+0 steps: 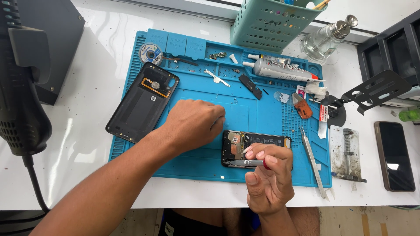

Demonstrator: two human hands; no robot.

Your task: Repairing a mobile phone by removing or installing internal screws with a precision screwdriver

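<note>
An opened phone (258, 142) lies back-up on a blue work mat (262, 113), its circuit board and battery exposed. My right hand (267, 179) grips a thin grey screwdriver (245, 163), whose tip points left at the phone's lower left corner. My left hand (194, 124) rests curled on the mat just left of the phone, fingers closed near its top edge; whether it pinches anything is hidden. The phone's removed dark back cover (142, 102) lies inside-up at the mat's left edge.
Metal tweezers (313, 161), a glue tube (282, 70), a solder wick reel (151, 54) and small parts lie on the mat. A teal basket (271, 19), glass bottle (326, 37), second phone (393, 155), metal block (346, 153) and black hot-air handle (19, 83) surround it.
</note>
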